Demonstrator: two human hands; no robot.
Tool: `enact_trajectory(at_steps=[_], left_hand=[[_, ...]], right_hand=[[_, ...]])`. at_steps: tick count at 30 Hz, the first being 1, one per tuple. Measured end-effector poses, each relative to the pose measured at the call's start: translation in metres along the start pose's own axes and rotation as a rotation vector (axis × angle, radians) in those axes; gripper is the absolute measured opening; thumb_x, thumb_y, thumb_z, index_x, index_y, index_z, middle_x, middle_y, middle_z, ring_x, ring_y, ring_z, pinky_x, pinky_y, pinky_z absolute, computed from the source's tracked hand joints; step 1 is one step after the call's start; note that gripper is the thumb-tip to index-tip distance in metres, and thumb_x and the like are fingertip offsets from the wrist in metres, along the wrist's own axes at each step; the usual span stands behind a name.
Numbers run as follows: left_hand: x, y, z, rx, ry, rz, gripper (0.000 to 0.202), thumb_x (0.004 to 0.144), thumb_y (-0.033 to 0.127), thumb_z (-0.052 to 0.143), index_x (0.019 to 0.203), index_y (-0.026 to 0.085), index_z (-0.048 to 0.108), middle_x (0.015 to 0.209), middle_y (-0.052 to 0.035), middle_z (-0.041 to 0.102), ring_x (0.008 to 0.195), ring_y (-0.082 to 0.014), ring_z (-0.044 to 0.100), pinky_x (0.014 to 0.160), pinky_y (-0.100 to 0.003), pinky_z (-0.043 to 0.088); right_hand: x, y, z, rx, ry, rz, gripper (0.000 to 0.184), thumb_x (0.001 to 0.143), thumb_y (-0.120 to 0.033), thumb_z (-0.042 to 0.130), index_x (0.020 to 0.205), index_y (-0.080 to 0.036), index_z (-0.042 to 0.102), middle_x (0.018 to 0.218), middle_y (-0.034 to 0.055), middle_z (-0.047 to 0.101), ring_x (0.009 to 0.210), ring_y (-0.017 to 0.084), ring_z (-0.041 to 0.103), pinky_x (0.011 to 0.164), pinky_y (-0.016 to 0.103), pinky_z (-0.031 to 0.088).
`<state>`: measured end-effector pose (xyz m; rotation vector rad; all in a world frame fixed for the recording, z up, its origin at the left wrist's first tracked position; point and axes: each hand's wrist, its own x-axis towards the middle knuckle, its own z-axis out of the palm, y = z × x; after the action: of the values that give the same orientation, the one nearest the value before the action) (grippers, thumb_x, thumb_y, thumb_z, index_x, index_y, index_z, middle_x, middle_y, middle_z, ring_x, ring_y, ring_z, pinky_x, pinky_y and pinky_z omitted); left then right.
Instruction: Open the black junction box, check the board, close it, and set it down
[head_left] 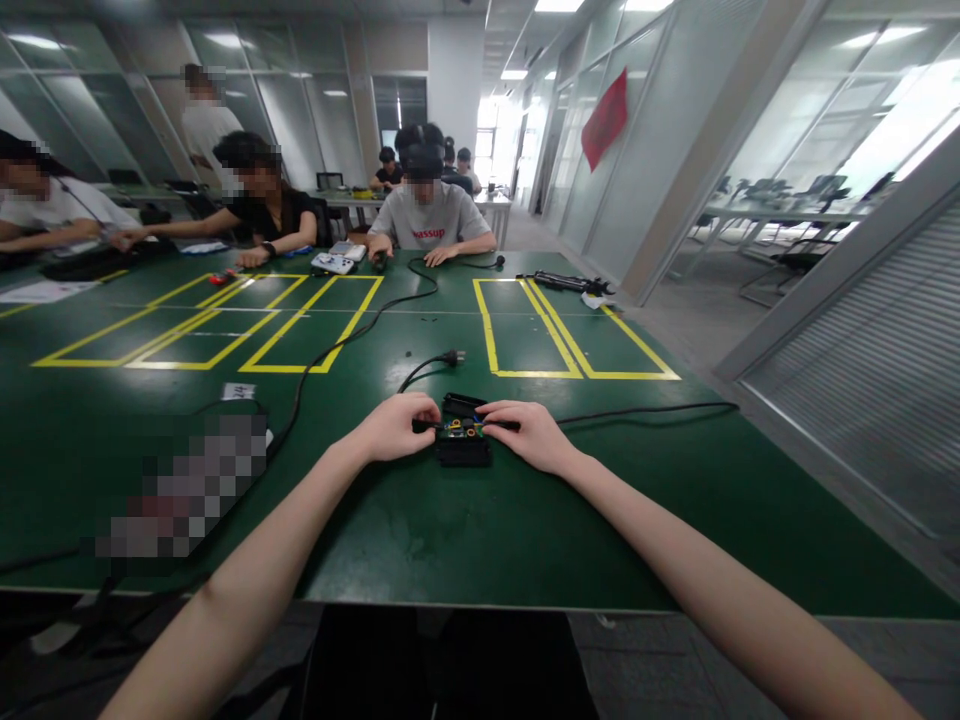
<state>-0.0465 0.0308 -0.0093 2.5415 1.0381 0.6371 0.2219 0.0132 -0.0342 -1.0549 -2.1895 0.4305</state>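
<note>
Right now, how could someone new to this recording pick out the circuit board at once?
On the green table, find the left hand and right hand close together. Between them lies the small circuit board, with one black piece beyond it and another on its near side. Its yellow-orange ring-shaped parts set it apart from those plain dark neighbours.

Left hand point(396, 427), right hand point(531, 434), circuit board point(460, 431) between
</note>
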Motion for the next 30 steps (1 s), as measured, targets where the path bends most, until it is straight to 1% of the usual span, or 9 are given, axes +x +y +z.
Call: enact_trajectory(at_steps=[3,5,9,12,14,20,23,26,30], left_hand=[[0.0,0.004,0.0,-0.011,-0.027,-0.035,0.009,0.078,0.016,0.062,0.083,0.016,0.069,0.074,-0.0007,0.068,0.066,-0.014,0.062,0.063,-0.024,0.048],[0.0,0.005,0.0,-0.02,-0.014,-0.056,0.01,0.079,0.018,0.062,0.085,0.017,0.069,0.075,-0.0009,0.07,0.068,-0.0142,0.063,0.064,-0.023,0.048],[0.0,0.008,-0.003,-0.029,0.067,-0.051,0.012,0.08,0.02,0.062,0.088,0.017,0.071,0.084,-0.0037,0.073,0.076,-0.0167,0.067,0.069,-0.024,0.051],[-0.002,0.015,-0.006,-0.036,0.093,-0.039,0.012,0.08,0.02,0.062,0.088,0.017,0.07,0.083,-0.0037,0.073,0.075,-0.0163,0.066,0.068,-0.024,0.05],[-0.005,0.022,-0.007,-0.046,0.084,-0.026,0.011,0.079,0.018,0.061,0.086,0.016,0.07,0.079,-0.0025,0.071,0.069,-0.0146,0.063,0.064,-0.023,0.047],[-0.009,0.037,-0.005,-0.063,-0.032,-0.002,0.006,0.073,0.016,0.059,0.076,0.016,0.065,0.065,0.002,0.059,0.058,-0.0109,0.049,0.056,-0.021,0.037],[-0.008,0.037,-0.003,-0.054,-0.075,-0.023,0.004,0.071,0.016,0.059,0.073,0.017,0.062,0.062,0.0028,0.056,0.056,-0.0107,0.047,0.055,-0.021,0.035],[-0.008,0.035,-0.001,-0.039,-0.099,-0.051,0.003,0.072,0.018,0.059,0.073,0.018,0.061,0.062,0.003,0.055,0.056,-0.011,0.047,0.054,-0.022,0.034],[-0.007,0.032,0.001,-0.025,-0.075,-0.082,0.006,0.074,0.018,0.058,0.077,0.018,0.063,0.065,0.002,0.06,0.058,-0.0118,0.05,0.056,-0.022,0.036]], right_hand=[[0.0,0.002,0.001,-0.014,0.036,-0.024,0.011,0.091,-0.02,0.069,0.088,-0.023,0.08,0.12,0.0063,0.076,0.104,0.024,0.075,0.09,0.037,0.06],[0.0,0.003,0.0,-0.044,0.072,-0.04,0.012,0.093,-0.024,0.068,0.087,-0.022,0.079,0.119,0.0072,0.076,0.1,0.022,0.074,0.084,0.035,0.06],[-0.001,0.004,-0.004,-0.133,0.12,-0.049,0.016,0.096,-0.031,0.066,0.09,-0.022,0.078,0.096,0.0071,0.077,0.086,0.021,0.074,0.076,0.032,0.057],[-0.005,0.0,-0.009,-0.143,0.137,-0.073,0.019,0.098,-0.034,0.065,0.094,-0.02,0.077,0.087,0.0073,0.077,0.079,0.021,0.073,0.073,0.032,0.055],[-0.009,-0.003,-0.012,-0.109,0.117,-0.11,0.022,0.099,-0.036,0.063,0.094,-0.019,0.076,0.085,0.007,0.077,0.075,0.019,0.071,0.071,0.03,0.054],[-0.018,-0.007,-0.015,-0.018,-0.009,-0.175,0.027,0.101,-0.038,0.06,0.09,-0.019,0.076,0.078,0.0052,0.074,0.066,0.015,0.067,0.063,0.026,0.05],[-0.018,-0.006,-0.014,-0.005,-0.043,-0.169,0.027,0.1,-0.037,0.06,0.09,-0.018,0.076,0.078,0.0054,0.074,0.067,0.015,0.067,0.063,0.025,0.05],[-0.017,-0.006,-0.011,-0.026,-0.04,-0.131,0.026,0.1,-0.037,0.061,0.09,-0.019,0.076,0.079,0.0053,0.075,0.068,0.016,0.067,0.064,0.026,0.05],[-0.015,-0.007,-0.009,-0.056,-0.016,-0.101,0.023,0.099,-0.034,0.062,0.09,-0.019,0.076,0.08,0.0055,0.075,0.069,0.016,0.068,0.065,0.027,0.051]])
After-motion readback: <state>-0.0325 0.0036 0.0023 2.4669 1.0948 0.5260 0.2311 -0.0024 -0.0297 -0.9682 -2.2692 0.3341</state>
